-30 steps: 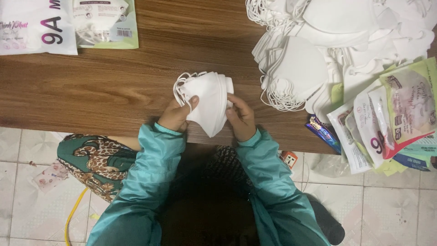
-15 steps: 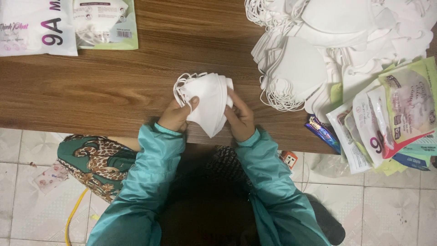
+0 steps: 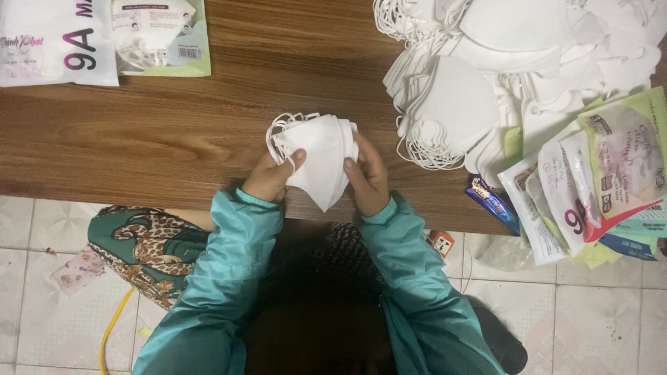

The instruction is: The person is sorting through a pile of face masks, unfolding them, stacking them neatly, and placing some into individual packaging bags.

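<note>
Left hand (image 3: 269,177): grip clamped on the stack of folded white masks (image 3: 322,156).
Right hand (image 3: 368,179): grip clamped on the same stack.
Stack: held above the wooden worktop (image 3: 167,132).

In front of you the wooden table (image 3: 174,132) carries, at its far left corner, a flat white pouch (image 3: 52,42) with a green-edged mask packet (image 3: 161,36) lying just beside it. To your right a loose heap of white folded masks (image 3: 486,90) spreads over the table's far right part, their ear loops tangled along its left edge. Nearer you on that side, a fan of printed packets (image 3: 597,180) overhangs the table edge, with a small dark blue wrapper (image 3: 492,203) beside them. Below, you see pale floor tiles (image 3: 42,229), a leopard-patterned green cloth (image 3: 142,250) and a yellow cord (image 3: 111,330) on the floor.
</note>
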